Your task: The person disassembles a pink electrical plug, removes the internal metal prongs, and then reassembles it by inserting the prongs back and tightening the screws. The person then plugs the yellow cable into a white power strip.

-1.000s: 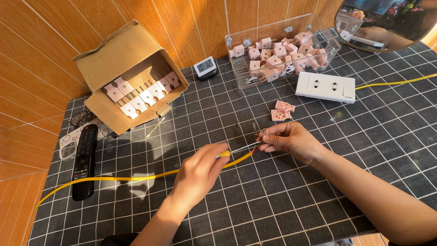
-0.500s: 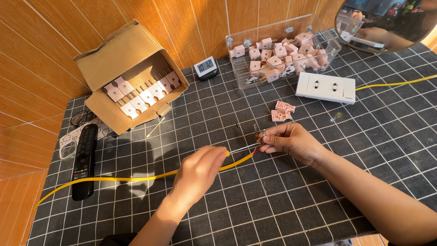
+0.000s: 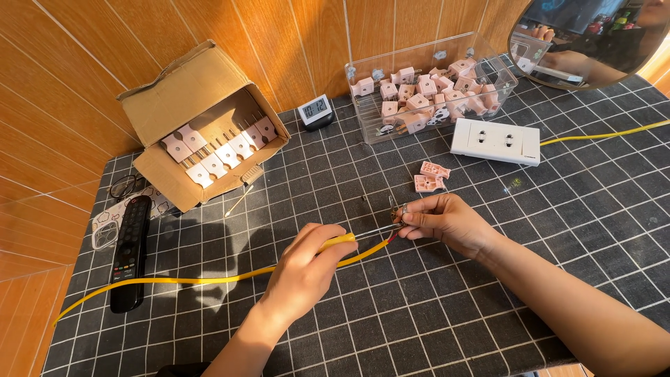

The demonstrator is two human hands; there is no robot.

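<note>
My left hand (image 3: 307, 269) grips a yellow cable (image 3: 181, 281) near its stripped end; the cable trails off to the left over the gridded black mat. My right hand (image 3: 447, 222) pinches a small metal prong piece (image 3: 400, 210) at the bare wire tips of that cable. Both hands meet in the middle of the mat. Two loose pink plug parts (image 3: 429, 176) lie just beyond my right hand.
An open cardboard box (image 3: 178, 98) of pink plug halves stands at the back left. A clear bin (image 3: 499, 84) holds several pink parts; a white socket strip (image 3: 495, 141) with its own yellow cord lies before it. A black remote (image 3: 129, 251), small clock (image 3: 315, 112) and round mirror (image 3: 586, 35) are also here.
My right hand has shifted slightly left and down with the metal piece toward the cable end. My left hand stays on the cable.
</note>
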